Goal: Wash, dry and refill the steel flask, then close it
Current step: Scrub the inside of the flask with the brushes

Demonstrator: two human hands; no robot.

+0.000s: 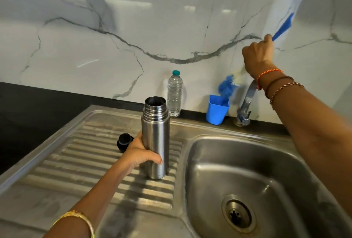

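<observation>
fingers (pixel 152 158) of the left hand (pixel 140 154) were wrapped round the lower body of the steel flask (pixel 156 138), which stood upright and uncapped on the ribbed drainboard (pixel 85 161), just left of the sink basin (pixel 247 180). the right hand (pixel 257 59) was closed on the blue handle of a bottle brush (pixel 282 27), its blue bristles just above the blue cup (pixel 218 109) by the wall. swinging the long brush across could likely clip the tap (pixel 247 100) beside the cup, or knock over the plastic water bottle (pixel 174 95) standing just behind the flask. on the ridges, the tall flask might tip if the grip loosened. its black cap (pixel 124 141) lay near, behind the left hand.
</observation>
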